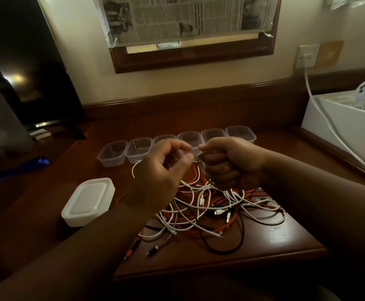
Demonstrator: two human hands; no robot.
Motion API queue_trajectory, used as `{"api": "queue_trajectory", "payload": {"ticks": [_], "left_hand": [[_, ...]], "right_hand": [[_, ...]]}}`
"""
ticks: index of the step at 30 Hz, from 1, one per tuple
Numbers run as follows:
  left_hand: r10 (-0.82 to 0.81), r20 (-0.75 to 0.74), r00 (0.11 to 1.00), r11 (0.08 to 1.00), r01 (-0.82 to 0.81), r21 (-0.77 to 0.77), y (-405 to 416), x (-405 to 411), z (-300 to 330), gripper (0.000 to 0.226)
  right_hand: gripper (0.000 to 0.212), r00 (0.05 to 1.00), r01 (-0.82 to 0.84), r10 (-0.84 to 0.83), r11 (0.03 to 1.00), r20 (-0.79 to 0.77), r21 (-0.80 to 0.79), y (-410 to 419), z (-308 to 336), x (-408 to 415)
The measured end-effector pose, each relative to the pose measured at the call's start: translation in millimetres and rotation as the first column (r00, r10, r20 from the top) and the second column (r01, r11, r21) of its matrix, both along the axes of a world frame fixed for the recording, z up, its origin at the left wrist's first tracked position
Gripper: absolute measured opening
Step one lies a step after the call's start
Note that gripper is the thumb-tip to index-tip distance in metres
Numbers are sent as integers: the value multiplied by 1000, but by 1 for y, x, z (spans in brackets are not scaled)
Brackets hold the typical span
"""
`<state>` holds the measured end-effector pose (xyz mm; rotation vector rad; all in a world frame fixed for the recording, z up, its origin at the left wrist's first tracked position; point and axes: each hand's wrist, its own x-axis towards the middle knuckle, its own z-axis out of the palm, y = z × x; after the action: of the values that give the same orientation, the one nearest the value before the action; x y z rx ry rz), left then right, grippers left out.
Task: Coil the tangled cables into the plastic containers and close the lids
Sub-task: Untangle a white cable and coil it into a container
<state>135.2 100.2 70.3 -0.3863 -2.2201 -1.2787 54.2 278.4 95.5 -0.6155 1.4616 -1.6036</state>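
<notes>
A tangle of white, red and black cables [209, 211] lies on the dark wooden table [274, 237]. My right hand [227, 164] is a closed fist gripping a bunch of cable strands lifted out of the pile. My left hand [162, 170] is raised beside it, fingers curled, pinching a thin white cable [134, 168] that loops out to its left. Behind the hands, several clear plastic containers [114, 152] stand open in a row. A stack of white lids [89, 202] sits to the left of the pile.
A white box [342, 127] with a white device on top stands at the right; a thick white cord [329, 124] runs from a wall socket across it. A dark screen [25, 61] stands at the back left. A blue object [31, 162] lies at the left.
</notes>
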Motion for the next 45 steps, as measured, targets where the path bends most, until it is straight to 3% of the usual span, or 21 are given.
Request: {"api": "queue_trajectory", "payload": {"ticks": [2,4,8,10,11,13,14,17,21,24,26,28,31,33,35,41,45], "left_hand": [[-26,67,997,999,24,25,9,-2,2,14],[-101,188,977,978,63,200,19,-2,1,24],[-136,217,967,891,24,453,30,-9,-6,32],[-72,211,975,889,-34,457,34,-13,-11,29],[-45,201,978,893,-51,447,35,-14,-13,27],[8,164,986,908,-76,413,35,-14,-15,23],[36,141,989,916,-89,392,34,-15,-15,21],[63,79,995,935,-87,344,27,-20,-16,18],[90,67,994,941,-106,321,22,-21,-14,18],[91,134,987,900,-139,413,20,-21,-14,21],[19,216,976,836,-134,532,20,-21,-12,25],[-114,268,957,756,-91,648,20,-21,-9,28],[-229,297,927,699,-55,713,18,-21,-6,28],[-261,297,918,696,-34,717,16,-21,-5,28],[-282,300,911,704,-15,710,14,-21,-3,27],[-144,294,945,850,-34,526,11,-23,-5,21],[-117,246,962,892,-7,451,12,-25,-3,18]], "right_hand": [[49,1000,-18,19,999,21,-44,-5,2,3],[48,996,-10,19,994,83,-106,-9,4,3],[51,992,76,-62,989,112,-124,-14,4,3],[53,972,229,-229,973,-45,-2,-19,4,5],[48,925,330,-309,941,-219,68,-22,3,6],[30,728,500,-329,855,-602,137,-28,-1,9],[26,647,535,-331,839,-687,100,-30,-3,8],[32,654,542,-426,840,-625,-5,-33,-10,9],[29,692,502,-417,865,-589,-23,-35,-10,14],[32,909,372,-369,928,-196,-22,-32,-8,12],[35,962,272,-270,960,29,-72,-28,-9,11],[34,963,256,-243,959,116,-117,-26,-11,9],[32,959,280,-282,955,-5,-98,-25,-14,8],[33,933,313,-315,949,-175,-41,-23,-14,7],[32,914,338,-333,941,-230,-20,-21,-14,8],[34,920,345,-329,938,-215,38,-19,-10,10],[32,849,341,-250,932,-467,122,-25,-7,20]]}}
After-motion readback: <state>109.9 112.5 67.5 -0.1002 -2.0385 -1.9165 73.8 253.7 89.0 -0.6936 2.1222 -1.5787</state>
